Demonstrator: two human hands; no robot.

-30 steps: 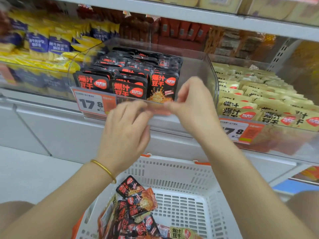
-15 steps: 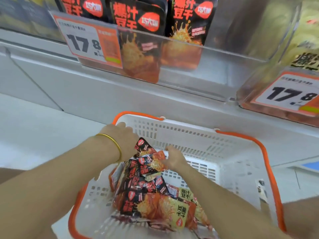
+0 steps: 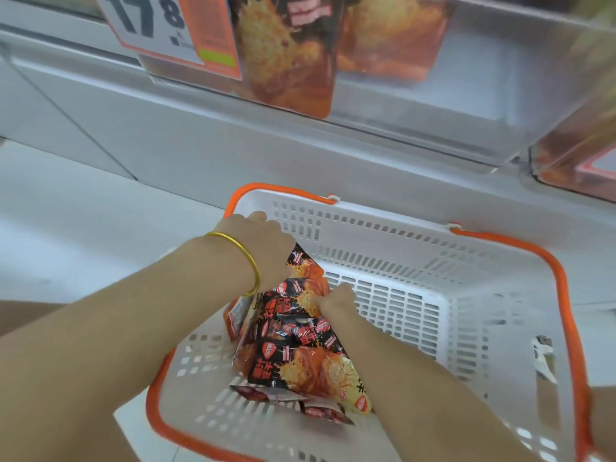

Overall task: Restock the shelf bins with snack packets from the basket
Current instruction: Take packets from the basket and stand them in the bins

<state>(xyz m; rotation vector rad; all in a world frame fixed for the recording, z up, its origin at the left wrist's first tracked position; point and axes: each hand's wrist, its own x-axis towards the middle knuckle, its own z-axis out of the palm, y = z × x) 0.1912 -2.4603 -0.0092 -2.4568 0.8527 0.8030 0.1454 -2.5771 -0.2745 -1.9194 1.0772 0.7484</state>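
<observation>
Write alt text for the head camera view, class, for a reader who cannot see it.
Both hands reach into a white basket with orange handles: the left hand and right hand gather black-and-orange snack packets. Above, a clear shelf bin carries a price tag.

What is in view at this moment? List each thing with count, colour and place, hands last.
basket: one, white with orange rim and handles, on the floor below the shelf.
snack packets: a pile, count unclear, black and orange, in the basket's left half.
shelf bin: one clear bin, above the basket, with orange packets showing through its front.
price tag: one, white and orange, on the bin's front at upper left.
bangle: one, gold, on the left wrist.
left hand: on the top of the pile, grip hidden.
right hand: on the pile's right side, fingers hidden.
</observation>
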